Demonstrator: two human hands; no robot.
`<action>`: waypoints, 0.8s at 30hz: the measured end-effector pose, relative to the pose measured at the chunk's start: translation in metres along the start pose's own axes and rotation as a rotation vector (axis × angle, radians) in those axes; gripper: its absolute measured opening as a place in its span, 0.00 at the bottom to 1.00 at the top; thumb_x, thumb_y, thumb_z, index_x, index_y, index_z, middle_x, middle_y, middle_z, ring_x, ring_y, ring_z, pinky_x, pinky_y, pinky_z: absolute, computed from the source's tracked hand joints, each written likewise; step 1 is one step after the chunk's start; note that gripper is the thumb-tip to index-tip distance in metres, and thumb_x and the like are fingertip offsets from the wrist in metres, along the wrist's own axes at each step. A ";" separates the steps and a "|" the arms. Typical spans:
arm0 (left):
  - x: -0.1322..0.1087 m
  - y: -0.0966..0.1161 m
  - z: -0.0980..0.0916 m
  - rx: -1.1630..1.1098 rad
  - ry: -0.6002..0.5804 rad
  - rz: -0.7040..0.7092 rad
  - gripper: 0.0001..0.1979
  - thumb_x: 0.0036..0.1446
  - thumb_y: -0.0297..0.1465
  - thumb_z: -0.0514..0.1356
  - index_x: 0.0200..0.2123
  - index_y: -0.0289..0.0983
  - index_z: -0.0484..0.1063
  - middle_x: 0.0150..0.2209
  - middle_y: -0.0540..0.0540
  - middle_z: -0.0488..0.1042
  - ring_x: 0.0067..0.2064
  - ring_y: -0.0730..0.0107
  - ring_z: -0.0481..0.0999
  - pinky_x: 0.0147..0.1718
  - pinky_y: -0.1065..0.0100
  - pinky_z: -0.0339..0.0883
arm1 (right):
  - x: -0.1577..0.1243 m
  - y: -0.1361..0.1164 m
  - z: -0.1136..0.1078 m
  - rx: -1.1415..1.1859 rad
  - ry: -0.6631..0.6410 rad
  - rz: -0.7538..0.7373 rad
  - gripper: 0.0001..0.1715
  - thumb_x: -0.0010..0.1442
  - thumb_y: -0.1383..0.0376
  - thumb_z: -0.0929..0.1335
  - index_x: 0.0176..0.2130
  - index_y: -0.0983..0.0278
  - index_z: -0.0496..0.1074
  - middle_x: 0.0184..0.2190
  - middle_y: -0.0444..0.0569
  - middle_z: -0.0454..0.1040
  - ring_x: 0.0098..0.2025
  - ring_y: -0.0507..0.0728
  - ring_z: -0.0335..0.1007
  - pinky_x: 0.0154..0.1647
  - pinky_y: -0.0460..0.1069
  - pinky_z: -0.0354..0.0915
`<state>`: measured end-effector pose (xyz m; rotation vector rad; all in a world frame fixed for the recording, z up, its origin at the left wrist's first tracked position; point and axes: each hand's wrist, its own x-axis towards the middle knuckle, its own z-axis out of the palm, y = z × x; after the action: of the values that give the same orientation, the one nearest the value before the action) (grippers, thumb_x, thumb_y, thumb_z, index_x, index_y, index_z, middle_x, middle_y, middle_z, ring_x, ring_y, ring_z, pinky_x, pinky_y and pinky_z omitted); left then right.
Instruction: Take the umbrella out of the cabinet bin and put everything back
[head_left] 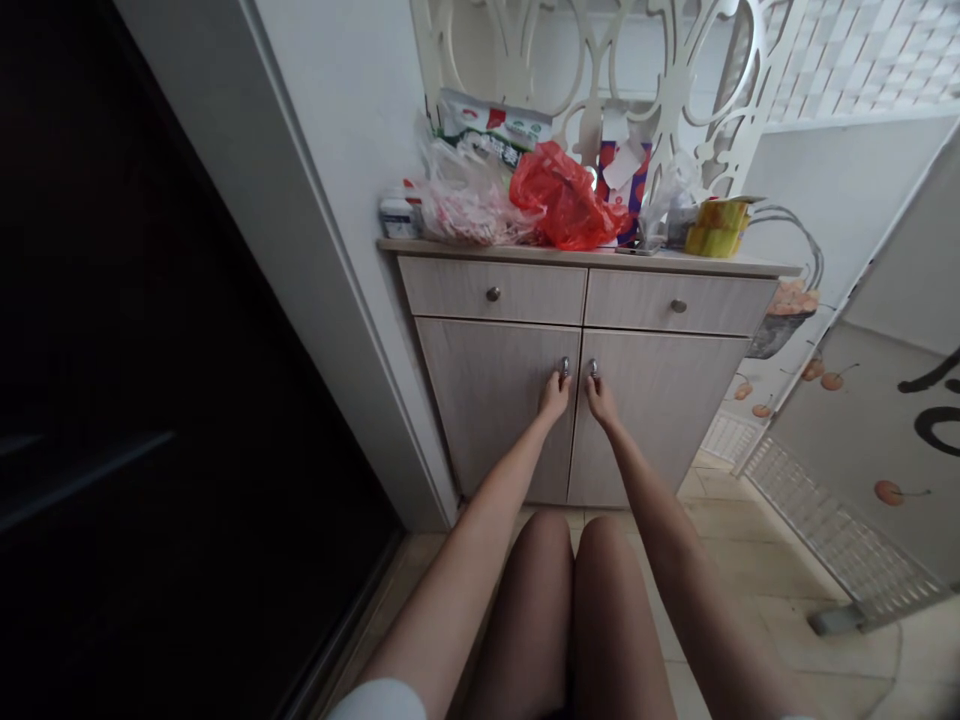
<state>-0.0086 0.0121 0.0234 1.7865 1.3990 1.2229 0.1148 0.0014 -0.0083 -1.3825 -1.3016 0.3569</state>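
Note:
A pale wood-grain cabinet has two closed doors side by side below two drawers. My left hand [554, 394] grips the small metal handle [565, 364] of the left door [487, 400], close to the seam in the middle. On the right door [660, 400], my right hand [600, 398] is closed on the matching metal handle [593, 366]. Both arms reach straight forward above my knees. The fingertips are partly hidden behind the hands.
On the cabinet top [525, 250] lie a red plastic bag [566, 200], a clear bag [469, 195], a white container [397, 215] and a yellow roll [716, 228]. A dark doorway [150, 400] is at left. A printed white panel [862, 400] stands at right.

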 end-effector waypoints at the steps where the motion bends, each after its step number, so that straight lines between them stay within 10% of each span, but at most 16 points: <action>1: -0.007 -0.002 -0.003 0.014 0.010 -0.002 0.11 0.67 0.36 0.55 0.37 0.37 0.72 0.35 0.41 0.79 0.42 0.61 0.79 0.45 0.64 0.65 | -0.007 0.002 -0.004 -0.002 0.010 -0.022 0.30 0.65 0.41 0.56 0.36 0.61 0.70 0.34 0.54 0.76 0.37 0.61 0.71 0.41 0.55 0.67; 14: -0.126 -0.040 -0.082 0.245 0.229 0.257 0.11 0.66 0.31 0.53 0.30 0.40 0.69 0.28 0.49 0.79 0.34 0.65 0.79 0.51 0.60 0.61 | -0.130 -0.009 -0.110 -0.371 0.165 -0.288 0.29 0.70 0.50 0.56 0.30 0.61 0.73 0.28 0.51 0.76 0.37 0.59 0.67 0.48 0.55 0.55; 24: -0.188 -0.083 -0.163 0.216 0.550 0.198 0.16 0.63 0.43 0.52 0.28 0.42 0.68 0.24 0.46 0.75 0.30 0.62 0.75 0.37 0.62 0.68 | -0.200 0.002 -0.210 -0.472 0.316 -0.328 0.29 0.70 0.48 0.59 0.31 0.63 0.76 0.29 0.51 0.78 0.35 0.59 0.69 0.44 0.54 0.57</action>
<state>-0.1991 -0.1584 -0.0359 1.8460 1.7336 1.8294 0.2174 -0.2688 -0.0355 -1.4992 -1.3630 -0.4029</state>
